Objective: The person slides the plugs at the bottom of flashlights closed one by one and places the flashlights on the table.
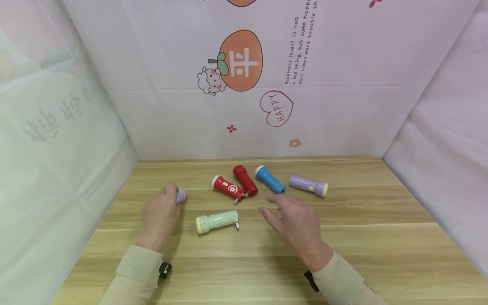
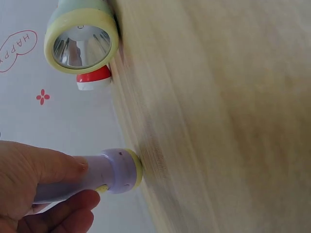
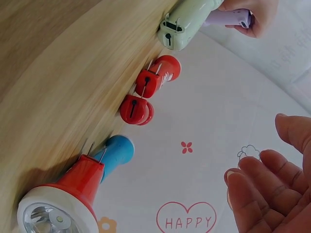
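Note:
My left hand (image 1: 161,214) grips a purple flashlight (image 2: 119,170) between thumb and fingers. That flashlight stands upright, its yellow-rimmed lens end down at the tabletop. My right hand (image 1: 297,224) hovers above the table with fingers loosely spread, holding nothing. Between the hands lies a mint-green flashlight (image 1: 219,221), its yellow lens end toward the left hand and its plug prongs folded out. In the right wrist view, a red flashlight with a white head (image 3: 80,187) lies close to the camera; in the head view it is hidden, apparently behind the right hand.
Farther back lie a red flashlight with a white rim (image 1: 228,187), a plain red one (image 1: 245,180), a blue one (image 1: 270,180) and another purple one (image 1: 309,185). White printed cloth (image 1: 171,123) walls the wooden table (image 1: 236,271) at the back and sides.

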### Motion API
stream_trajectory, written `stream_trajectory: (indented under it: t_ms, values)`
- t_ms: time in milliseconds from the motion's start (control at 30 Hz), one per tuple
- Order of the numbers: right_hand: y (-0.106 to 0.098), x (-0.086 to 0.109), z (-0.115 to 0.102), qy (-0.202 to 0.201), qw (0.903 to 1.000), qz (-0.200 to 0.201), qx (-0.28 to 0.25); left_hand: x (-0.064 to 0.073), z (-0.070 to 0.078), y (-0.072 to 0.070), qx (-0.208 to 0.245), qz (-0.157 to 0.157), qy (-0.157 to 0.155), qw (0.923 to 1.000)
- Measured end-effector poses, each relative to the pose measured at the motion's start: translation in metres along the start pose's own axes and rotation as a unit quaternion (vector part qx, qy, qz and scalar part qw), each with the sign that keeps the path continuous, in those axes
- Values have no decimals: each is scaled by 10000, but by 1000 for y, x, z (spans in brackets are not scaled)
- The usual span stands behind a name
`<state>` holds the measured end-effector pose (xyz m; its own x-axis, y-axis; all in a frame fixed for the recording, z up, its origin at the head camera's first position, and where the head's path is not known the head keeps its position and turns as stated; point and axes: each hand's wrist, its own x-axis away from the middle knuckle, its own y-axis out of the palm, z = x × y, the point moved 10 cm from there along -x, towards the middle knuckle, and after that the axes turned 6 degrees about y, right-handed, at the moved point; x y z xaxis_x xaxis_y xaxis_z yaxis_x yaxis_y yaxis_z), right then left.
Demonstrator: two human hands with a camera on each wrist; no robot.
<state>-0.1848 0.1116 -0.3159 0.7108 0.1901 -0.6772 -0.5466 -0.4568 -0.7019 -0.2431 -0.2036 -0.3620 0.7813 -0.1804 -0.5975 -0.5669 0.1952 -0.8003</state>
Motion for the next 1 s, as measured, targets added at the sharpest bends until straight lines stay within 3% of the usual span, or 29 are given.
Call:
stream_trajectory:
  t_ms: [333,533,767,1000]
  values:
    - [1,2,5,65,9999,-84,-31,1,3,9,349,-460,129,9982]
    - [3,3,9,123,9997,-186,25,4,1,13,673,-797,37,9945]
    - [7,4,16,205,9992,-313,161,8,1,16,853,-914,103,9921]
    - [7,8,23,200,9992,-277,195,15,0,24,1044,-1408,9,9845]
